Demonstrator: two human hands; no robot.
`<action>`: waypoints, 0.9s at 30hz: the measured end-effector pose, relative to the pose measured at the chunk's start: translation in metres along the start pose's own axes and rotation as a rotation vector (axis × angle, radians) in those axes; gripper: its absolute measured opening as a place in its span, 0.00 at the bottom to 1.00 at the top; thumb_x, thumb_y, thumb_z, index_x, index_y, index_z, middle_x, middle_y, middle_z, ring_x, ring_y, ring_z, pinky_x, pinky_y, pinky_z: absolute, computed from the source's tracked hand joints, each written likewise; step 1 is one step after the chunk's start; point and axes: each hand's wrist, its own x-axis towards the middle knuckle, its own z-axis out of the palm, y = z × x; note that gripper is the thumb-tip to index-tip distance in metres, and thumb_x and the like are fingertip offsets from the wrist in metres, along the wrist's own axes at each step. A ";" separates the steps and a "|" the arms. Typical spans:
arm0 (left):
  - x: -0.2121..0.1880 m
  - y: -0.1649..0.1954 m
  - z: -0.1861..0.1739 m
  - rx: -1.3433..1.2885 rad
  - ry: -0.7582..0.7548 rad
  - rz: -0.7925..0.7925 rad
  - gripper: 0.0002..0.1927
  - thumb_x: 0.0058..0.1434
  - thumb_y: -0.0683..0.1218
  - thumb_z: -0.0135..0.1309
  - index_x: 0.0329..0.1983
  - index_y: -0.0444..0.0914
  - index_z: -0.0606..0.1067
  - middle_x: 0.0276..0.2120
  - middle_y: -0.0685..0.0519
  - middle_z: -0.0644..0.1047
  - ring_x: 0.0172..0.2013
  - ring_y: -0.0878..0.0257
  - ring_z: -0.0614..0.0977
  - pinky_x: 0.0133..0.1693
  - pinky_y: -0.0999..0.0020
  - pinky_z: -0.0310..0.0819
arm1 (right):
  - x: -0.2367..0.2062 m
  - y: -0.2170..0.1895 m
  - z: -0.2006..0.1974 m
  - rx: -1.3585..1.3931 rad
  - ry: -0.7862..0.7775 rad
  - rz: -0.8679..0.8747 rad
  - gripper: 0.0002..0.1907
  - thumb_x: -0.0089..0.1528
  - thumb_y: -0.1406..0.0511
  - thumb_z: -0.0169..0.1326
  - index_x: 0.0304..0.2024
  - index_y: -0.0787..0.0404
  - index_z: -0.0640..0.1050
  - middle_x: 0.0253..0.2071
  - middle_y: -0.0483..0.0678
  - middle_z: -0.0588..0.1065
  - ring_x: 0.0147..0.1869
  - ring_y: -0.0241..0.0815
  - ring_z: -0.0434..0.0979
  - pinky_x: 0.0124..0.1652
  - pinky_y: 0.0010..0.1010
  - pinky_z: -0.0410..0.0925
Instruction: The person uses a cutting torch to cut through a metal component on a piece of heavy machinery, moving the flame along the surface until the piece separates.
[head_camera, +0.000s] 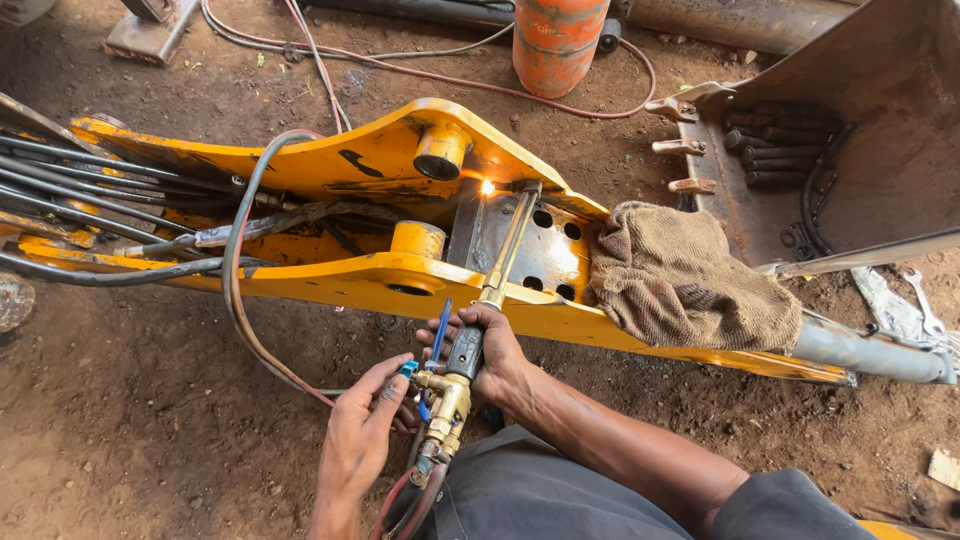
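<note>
My right hand (492, 350) grips the black handle of a brass gas cutting torch (510, 240). Its long tube reaches up to a bright flame (488, 186) burning on the grey steel inside a yellow excavator arm (350, 160). My left hand (362, 430) pinches a small blue valve knob (408, 369) at the torch's brass base. Red and blue hoses (405, 495) run down from the base toward my lap.
A brown cloth (680, 280) is draped over the arm on the right. An excavator bucket (850, 150) stands at far right, with wrenches (920, 305) on the dirt below it. An orange gas cylinder (556, 45) stands at top. Black hydraulic hoses (90, 190) crowd the left.
</note>
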 end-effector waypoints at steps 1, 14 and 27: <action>0.000 0.000 0.001 -0.015 0.004 -0.010 0.20 0.66 0.49 0.53 0.59 0.40 0.79 0.26 0.54 0.80 0.25 0.69 0.79 0.27 0.72 0.75 | -0.001 0.000 0.000 0.006 0.002 0.008 0.10 0.58 0.63 0.49 0.36 0.64 0.73 0.42 0.56 0.80 0.49 0.56 0.82 0.49 0.54 0.76; 0.010 -0.002 0.004 -0.056 0.044 -0.066 0.24 0.64 0.55 0.55 0.57 0.36 0.81 0.23 0.50 0.79 0.23 0.67 0.78 0.25 0.71 0.73 | 0.006 -0.003 0.000 -0.030 -0.016 0.000 0.16 0.59 0.62 0.50 0.44 0.67 0.73 0.43 0.57 0.79 0.49 0.56 0.82 0.49 0.54 0.76; -0.064 0.037 0.005 0.615 -0.255 -0.305 0.34 0.54 0.71 0.63 0.45 0.37 0.81 0.33 0.40 0.85 0.38 0.48 0.88 0.45 0.54 0.79 | 0.012 0.001 0.002 -0.063 -0.067 -0.007 0.18 0.59 0.61 0.48 0.43 0.70 0.76 0.42 0.61 0.79 0.44 0.55 0.82 0.46 0.50 0.77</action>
